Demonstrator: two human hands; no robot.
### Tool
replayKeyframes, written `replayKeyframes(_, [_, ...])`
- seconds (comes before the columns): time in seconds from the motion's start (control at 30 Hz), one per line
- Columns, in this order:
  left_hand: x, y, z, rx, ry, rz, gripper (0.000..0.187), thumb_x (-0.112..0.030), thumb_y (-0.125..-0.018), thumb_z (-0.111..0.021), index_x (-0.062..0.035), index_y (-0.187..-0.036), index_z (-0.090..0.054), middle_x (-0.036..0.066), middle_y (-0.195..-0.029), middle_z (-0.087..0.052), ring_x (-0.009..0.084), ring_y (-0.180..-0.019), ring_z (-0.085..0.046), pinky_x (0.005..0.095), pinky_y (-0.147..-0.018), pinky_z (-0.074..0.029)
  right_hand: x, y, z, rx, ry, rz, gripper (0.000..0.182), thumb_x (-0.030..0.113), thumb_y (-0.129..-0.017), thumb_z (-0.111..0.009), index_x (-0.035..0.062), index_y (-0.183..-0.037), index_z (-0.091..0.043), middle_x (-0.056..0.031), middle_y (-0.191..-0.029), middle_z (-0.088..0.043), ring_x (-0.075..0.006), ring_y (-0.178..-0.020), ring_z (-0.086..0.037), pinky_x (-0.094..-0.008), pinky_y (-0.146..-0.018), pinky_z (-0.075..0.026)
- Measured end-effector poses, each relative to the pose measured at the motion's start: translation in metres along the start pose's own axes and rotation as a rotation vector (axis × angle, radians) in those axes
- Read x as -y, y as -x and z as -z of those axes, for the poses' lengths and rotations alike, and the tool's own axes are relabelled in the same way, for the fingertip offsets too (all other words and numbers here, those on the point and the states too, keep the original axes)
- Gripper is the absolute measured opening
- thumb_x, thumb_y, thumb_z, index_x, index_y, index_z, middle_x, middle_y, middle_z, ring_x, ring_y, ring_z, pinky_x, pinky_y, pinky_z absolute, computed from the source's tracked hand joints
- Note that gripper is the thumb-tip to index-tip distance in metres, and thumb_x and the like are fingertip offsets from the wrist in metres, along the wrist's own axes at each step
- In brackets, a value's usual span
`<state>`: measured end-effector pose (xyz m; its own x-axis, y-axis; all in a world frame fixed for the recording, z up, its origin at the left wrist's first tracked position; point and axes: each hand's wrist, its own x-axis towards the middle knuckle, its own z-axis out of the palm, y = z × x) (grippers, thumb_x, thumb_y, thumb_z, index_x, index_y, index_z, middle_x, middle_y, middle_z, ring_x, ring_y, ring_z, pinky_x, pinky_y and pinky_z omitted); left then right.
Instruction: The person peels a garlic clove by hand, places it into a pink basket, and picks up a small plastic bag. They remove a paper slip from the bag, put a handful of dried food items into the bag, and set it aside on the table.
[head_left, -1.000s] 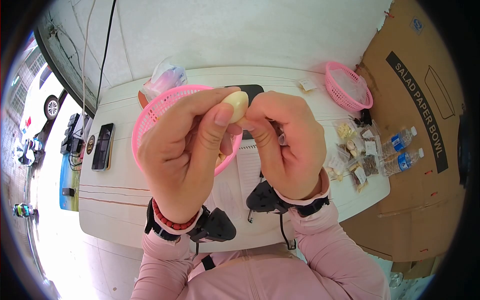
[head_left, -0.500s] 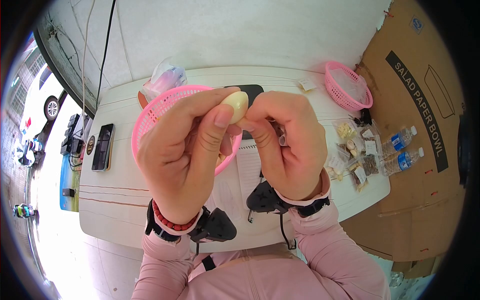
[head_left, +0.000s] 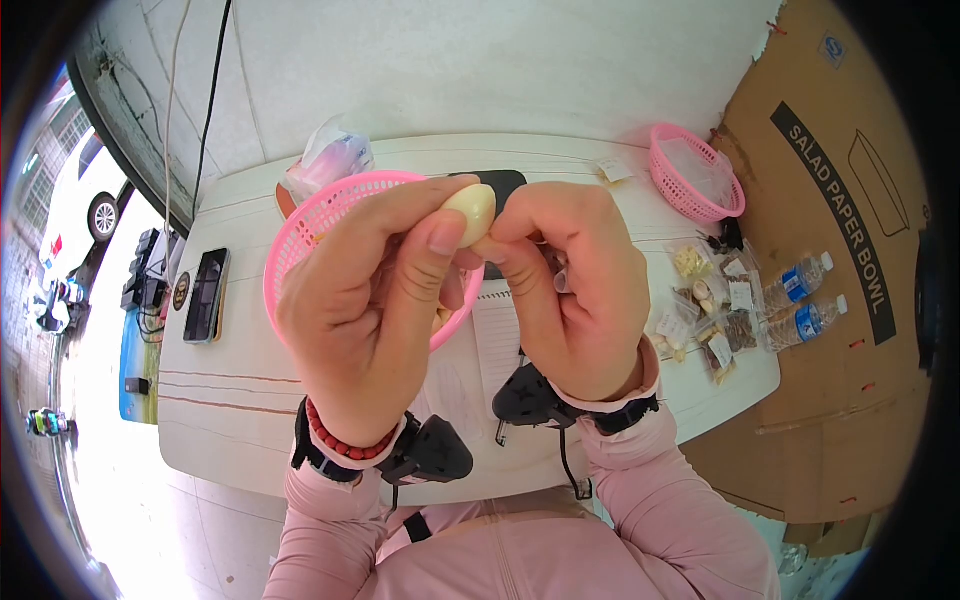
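Between the thumb and fingers of my left hand (head_left: 370, 300) is a smooth, pale yellow oval piece (head_left: 474, 212), held up before the camera. My right hand (head_left: 580, 290) has its thumb and index fingertip pressed together at the lower right side of that piece. Something small and translucent shows inside the curled fingers of my right hand, too hidden to name. Behind and below my left hand stands a pink basket (head_left: 290, 240) with some pale pieces in it, mostly covered by the hand.
A phone (head_left: 207, 296) lies on the white table (head_left: 230, 430) at left. A plastic bag (head_left: 335, 158) stands behind the basket. At right are a second pink basket (head_left: 690, 205), small packets (head_left: 741, 295) and two water bottles (head_left: 806, 322). A notebook (head_left: 497, 335) lies mid-table.
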<state>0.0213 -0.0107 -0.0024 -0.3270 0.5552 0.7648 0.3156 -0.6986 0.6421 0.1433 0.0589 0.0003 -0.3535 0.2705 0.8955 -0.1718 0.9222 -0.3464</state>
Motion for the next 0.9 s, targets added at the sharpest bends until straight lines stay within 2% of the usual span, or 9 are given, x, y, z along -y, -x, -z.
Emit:
replayKeyframes(0.17, [0.0011,0.0012,-0.0005,-0.016,-0.02,0.007,0.014,-0.001,-0.09,-0.056,0.0054,-0.101,-0.063,0.004,-0.078,-0.062,0.0034,-0.056,-0.046,0.0162,-0.049,-0.036,0.0046,0.0012,-0.0039,-0.078,-0.166,-0.13,0.021,-0.006,-0.085,-0.055,0.0016,-0.105,-0.052,-0.0099,-0.079,-0.059,-0.0203,-0.062,-0.06,-0.0265,-0.058,-0.047])
replayKeyframes(0.37, [-0.0002,0.0014,-0.0003,0.0,0.0,0.016,0.015,0.0,-0.09,-0.056,0.0059,-0.102,-0.062,0.004,-0.079,-0.062,0.0037,-0.056,-0.047,0.0165,-0.049,-0.036,0.0002,-0.002,-0.0012,-0.026,-0.043,-0.008,0.034,-0.015,-0.078,-0.05,0.0015,-0.107,-0.052,-0.0108,-0.087,-0.061,-0.0244,-0.068,-0.062,-0.027,-0.061,-0.049])
replayKeyframes(0.43, [0.0008,0.0015,-0.0007,-0.002,0.01,-0.025,0.015,0.0,-0.09,-0.055,0.0062,-0.102,-0.062,0.004,-0.079,-0.062,0.0039,-0.056,-0.047,0.0165,-0.05,-0.036,-0.001,-0.003,0.0006,-0.02,-0.011,0.07,0.038,-0.017,-0.074,-0.047,0.0015,-0.107,-0.053,-0.0109,-0.086,-0.06,-0.0261,-0.065,-0.06,-0.0278,-0.058,-0.048])
replayKeyframes(0.57, [0.0016,0.0009,0.0006,0.018,-0.015,-0.037,0.015,0.0,-0.09,-0.055,0.0065,-0.102,-0.062,0.004,-0.079,-0.062,0.0039,-0.056,-0.047,0.0164,-0.05,-0.036,-0.0035,0.0046,-0.001,0.014,-0.01,0.021,0.03,-0.014,-0.078,-0.051,0.0018,-0.103,-0.054,-0.0111,-0.084,-0.059,-0.0257,-0.062,-0.058,-0.0283,-0.055,-0.046])
replayKeyframes(0.63, [0.0013,0.0012,-0.0003,-0.001,-0.025,-0.03,0.015,0.0,-0.091,-0.055,0.0066,-0.102,-0.061,0.005,-0.08,-0.063,0.004,-0.056,-0.047,0.0165,-0.05,-0.036,-0.0015,0.0052,-0.0047,-0.068,-0.073,-0.071,0.021,-0.008,-0.082,-0.056,0.0021,-0.1,-0.053,-0.0108,-0.082,-0.057,-0.0238,-0.06,-0.057,-0.0278,-0.054,-0.045])
replayKeyframes(0.77, [0.0012,0.0011,0.0009,-0.012,-0.029,-0.036,0.015,0.0,-0.09,-0.055,0.0066,-0.102,-0.062,0.005,-0.081,-0.063,0.0041,-0.057,-0.047,0.0163,-0.05,-0.037,0.0008,0.0032,-0.0013,-0.075,-0.074,-0.103,0.016,-0.003,-0.084,-0.059,0.0023,-0.098,-0.053,-0.0098,-0.082,-0.057,-0.0206,-0.06,-0.057,-0.0262,-0.053,-0.044])
replayKeyframes(0.83, [0.0013,0.0001,0.0039,-0.016,-0.089,-0.034,0.015,-0.001,-0.09,-0.056,0.0061,-0.102,-0.062,0.006,-0.082,-0.063,0.004,-0.059,-0.047,0.0163,-0.051,-0.037,-0.0019,0.0019,0.0024,0.016,-0.017,-0.036,0.027,-0.009,-0.084,-0.059,-0.0026,-0.107,-0.047,-0.0057,-0.089,-0.054,-0.0079,-0.066,-0.052,-0.0179,-0.06,-0.04])
replayKeyframes(0.9, [0.0017,0.0001,0.0045,-0.025,-0.101,-0.044,0.015,-0.002,-0.09,-0.056,0.0058,-0.102,-0.062,0.006,-0.082,-0.063,0.004,-0.059,-0.048,0.0162,-0.052,-0.037,-0.0012,0.0004,0.0049,0.018,-0.032,-0.054,0.027,-0.009,-0.083,-0.061,-0.0025,-0.107,-0.049,-0.0056,-0.089,-0.054,-0.0074,-0.066,-0.051,-0.018,-0.059,-0.04])
